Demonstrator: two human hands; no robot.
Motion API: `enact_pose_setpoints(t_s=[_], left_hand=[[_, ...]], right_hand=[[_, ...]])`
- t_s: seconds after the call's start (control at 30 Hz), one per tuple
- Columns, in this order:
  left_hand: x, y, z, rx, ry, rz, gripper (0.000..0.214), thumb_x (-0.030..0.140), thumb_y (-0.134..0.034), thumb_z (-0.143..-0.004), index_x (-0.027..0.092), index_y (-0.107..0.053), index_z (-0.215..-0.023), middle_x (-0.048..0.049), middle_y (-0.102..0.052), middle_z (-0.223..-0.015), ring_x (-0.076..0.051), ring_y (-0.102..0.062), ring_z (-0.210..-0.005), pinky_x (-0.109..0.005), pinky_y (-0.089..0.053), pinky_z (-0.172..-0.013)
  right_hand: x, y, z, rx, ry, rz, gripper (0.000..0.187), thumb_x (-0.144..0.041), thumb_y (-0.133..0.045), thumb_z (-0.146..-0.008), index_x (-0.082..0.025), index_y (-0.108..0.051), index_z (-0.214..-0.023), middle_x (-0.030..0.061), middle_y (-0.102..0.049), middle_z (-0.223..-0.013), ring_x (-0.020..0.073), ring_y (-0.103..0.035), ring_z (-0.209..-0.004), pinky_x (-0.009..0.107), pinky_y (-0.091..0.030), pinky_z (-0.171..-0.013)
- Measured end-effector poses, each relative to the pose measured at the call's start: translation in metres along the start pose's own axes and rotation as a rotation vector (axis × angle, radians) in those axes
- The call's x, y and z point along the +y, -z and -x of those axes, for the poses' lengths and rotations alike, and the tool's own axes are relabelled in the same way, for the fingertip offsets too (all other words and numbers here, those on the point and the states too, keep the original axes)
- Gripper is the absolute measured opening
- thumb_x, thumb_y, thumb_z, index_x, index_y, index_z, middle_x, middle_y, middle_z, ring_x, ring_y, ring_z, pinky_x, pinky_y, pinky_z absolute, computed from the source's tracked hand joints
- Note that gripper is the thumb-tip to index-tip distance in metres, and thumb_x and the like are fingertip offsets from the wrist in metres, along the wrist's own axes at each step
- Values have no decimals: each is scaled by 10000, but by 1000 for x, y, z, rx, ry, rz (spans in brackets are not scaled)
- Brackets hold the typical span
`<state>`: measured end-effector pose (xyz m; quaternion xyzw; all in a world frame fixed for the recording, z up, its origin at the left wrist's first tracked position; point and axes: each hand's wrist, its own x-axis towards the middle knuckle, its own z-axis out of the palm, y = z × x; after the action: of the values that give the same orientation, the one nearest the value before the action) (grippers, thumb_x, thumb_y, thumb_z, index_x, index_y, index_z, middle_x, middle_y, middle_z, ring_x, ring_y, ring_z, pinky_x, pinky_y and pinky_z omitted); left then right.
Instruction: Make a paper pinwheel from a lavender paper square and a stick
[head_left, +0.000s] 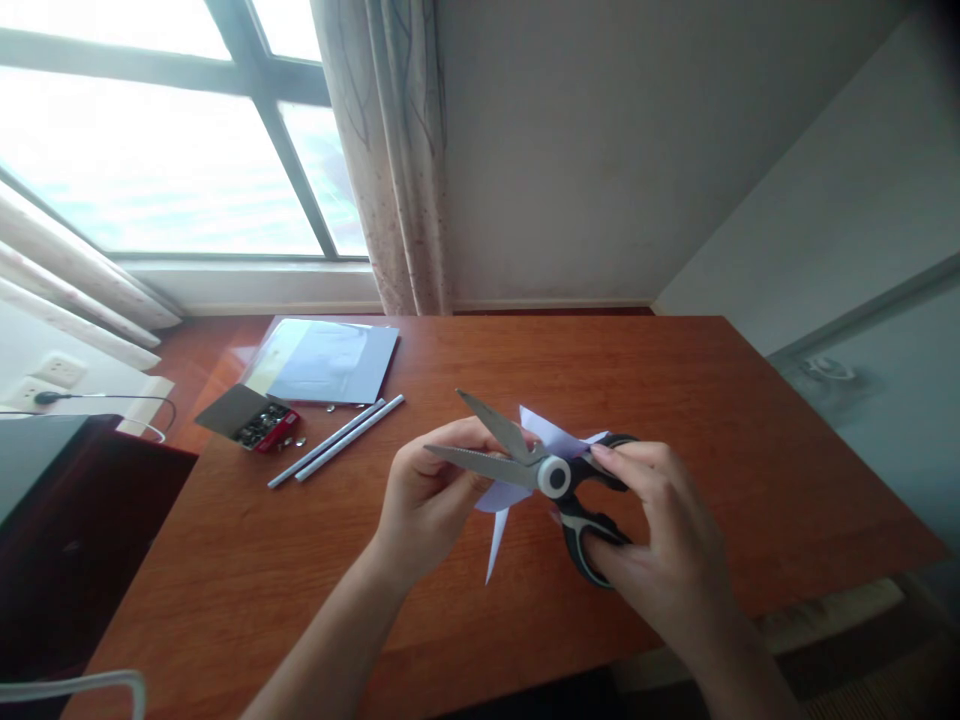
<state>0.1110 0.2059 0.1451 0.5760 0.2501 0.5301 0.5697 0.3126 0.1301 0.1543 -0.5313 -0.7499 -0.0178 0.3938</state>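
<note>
My right hand (660, 520) is closed around the black-and-grey handles of a pair of scissors (554, 477). The blades are spread apart and point left, over my left hand (435, 490). That hand pinches a pale lilac piece of paper (551, 432), partly hidden behind the scissors. The paper has pointed, folded-looking flaps: one rises above the pivot, and a thin strip hangs below toward the table. Whether the blades touch the paper, I cannot tell.
Two white rolled sticks (351, 440) lie left of my hands on the wooden table (465, 610). Beside them is an open red box (264, 425) of small metal pieces, a few of them loose. Pale sheets in a clear sleeve (330, 360) lie behind, near the window.
</note>
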Motion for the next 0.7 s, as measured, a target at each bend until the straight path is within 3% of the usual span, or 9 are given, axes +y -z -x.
enact_pose_setpoints(t_s=[0.2, 0.3, 0.43, 0.57, 0.7], left_hand=[[-2, 0, 1, -7, -1, 2, 151, 263, -701, -903, 171, -809, -956, -133, -793, -1014, -265, -742, -922, -339, -594, -798], [-4, -1, 1, 13, 6, 52, 114, 221, -711, -895, 185, -802, -954, -104, -798, -977, -218, -744, -825, -280, -581, -713], [-5, -3, -1, 54, 18, 125, 72, 174, -703, -900, 193, -772, -908, -74, -798, -981, -179, -732, -841, -234, -566, -709], [-4, -4, -1, 66, 48, 168, 71, 182, -689, -916, 182, -752, -882, -71, -793, -981, -168, -725, -862, -237, -573, -736], [-4, -3, -1, 93, 79, 170, 61, 159, -714, -897, 191, -766, -893, -62, -804, -994, -156, -731, -897, -219, -570, -769]], right_hand=[[2, 0, 0, -19, -23, -21, 572, -32, -656, -833, -235, -516, -1349, 95, -622, -1135, 254, -642, -1075, 402, -590, -847], [2, 0, 0, 11, -64, -47, 535, -73, -705, -834, -233, -540, -1316, 91, -630, -1132, 244, -644, -1060, 379, -584, -846], [5, 0, 2, 66, -286, -152, 503, -219, -796, -815, -259, -564, -1259, 59, -625, -1092, 206, -650, -920, 339, -575, -782], [15, 4, 4, -47, -519, -313, 510, -326, -801, -819, -299, -563, -1270, 61, -639, -1173, 234, -650, -1026, 378, -557, -885], [21, 7, 5, -69, -616, -459, 467, -333, -770, -846, -339, -588, -1277, 48, -656, -1206, 225, -660, -1039, 374, -565, -902]])
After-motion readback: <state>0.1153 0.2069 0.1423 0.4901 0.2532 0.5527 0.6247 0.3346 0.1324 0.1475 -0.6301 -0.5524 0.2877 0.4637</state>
